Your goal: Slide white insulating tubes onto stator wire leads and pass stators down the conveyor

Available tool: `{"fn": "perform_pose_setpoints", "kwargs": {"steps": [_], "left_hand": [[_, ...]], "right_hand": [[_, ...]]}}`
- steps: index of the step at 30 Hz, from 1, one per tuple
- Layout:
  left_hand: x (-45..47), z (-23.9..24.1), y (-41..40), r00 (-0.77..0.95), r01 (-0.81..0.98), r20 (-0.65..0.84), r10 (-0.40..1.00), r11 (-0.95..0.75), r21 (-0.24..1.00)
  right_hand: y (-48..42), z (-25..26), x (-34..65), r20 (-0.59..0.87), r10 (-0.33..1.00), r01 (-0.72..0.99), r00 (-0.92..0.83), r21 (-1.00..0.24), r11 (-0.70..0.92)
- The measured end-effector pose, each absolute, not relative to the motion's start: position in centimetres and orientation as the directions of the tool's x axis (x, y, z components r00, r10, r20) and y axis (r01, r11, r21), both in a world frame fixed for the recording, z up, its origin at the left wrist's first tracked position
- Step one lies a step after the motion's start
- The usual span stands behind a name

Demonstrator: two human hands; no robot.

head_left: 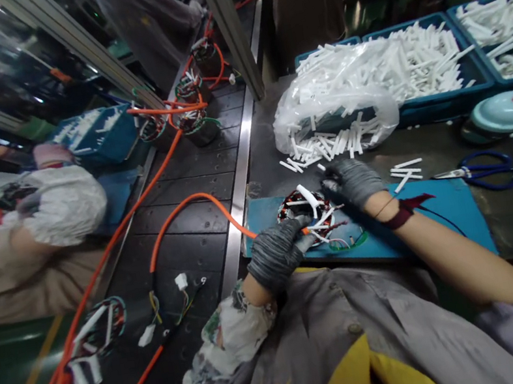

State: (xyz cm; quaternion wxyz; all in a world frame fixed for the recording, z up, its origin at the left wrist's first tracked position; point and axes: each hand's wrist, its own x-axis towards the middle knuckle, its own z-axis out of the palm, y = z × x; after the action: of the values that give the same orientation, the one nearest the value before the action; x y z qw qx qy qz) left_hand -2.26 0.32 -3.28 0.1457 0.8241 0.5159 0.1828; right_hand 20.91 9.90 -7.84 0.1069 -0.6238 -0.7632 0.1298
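Observation:
My left hand [277, 254], in a grey knit glove, is closed round the end of an orange cable [237, 222], at the near left side of a wire-wound motor stator [288, 205]. White sleeve tubes [307, 199] stick out of the stator's windings, and dark red leads lie at its right. The stator rests on a blue mat [458, 209]. Just right of and above it is my right hand [354, 181], also gloved, with blurred, dark fingertips; whether they hold anything is unclear. A dark red band [399, 214] is tied round my right wrist.
White tubes fill blue bins [443, 96] and spill from a plastic bag [332, 89]. Blue-handled scissors [488, 171] and a light-blue lidded container [505, 113] sit at right. On the left, a conveyor [195, 236] carries stators and orange cables; a co-worker's sleeve [65, 206] is beyond.

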Motion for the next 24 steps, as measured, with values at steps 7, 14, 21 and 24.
{"fn": "perform_pose_setpoints", "kwargs": {"steps": [7,14,21,24], "left_hand": [[-2.8,-4.9,0.4,0.473,0.773,0.319,0.821,-0.561,0.296],[-2.5,-4.1,0.4,0.448,0.806,0.216,0.867,-0.497,0.322],[-1.3,-2.8,1.0,0.373,0.894,-0.094,0.923,-0.33,0.301],[-1.0,-1.9,2.0,0.328,0.917,-0.212,0.92,-0.256,0.306]], "right_hand": [[2.6,-4.6,26.9,0.153,0.983,0.649,-0.103,-0.739,0.183],[3.5,-5.2,26.3,0.148,0.953,0.522,-0.265,-0.809,0.271],[4.5,-4.7,24.5,0.18,0.795,0.661,-0.579,-0.467,0.587],[4.4,-4.7,23.4,0.145,0.806,0.738,-0.574,-0.337,0.585]]}}
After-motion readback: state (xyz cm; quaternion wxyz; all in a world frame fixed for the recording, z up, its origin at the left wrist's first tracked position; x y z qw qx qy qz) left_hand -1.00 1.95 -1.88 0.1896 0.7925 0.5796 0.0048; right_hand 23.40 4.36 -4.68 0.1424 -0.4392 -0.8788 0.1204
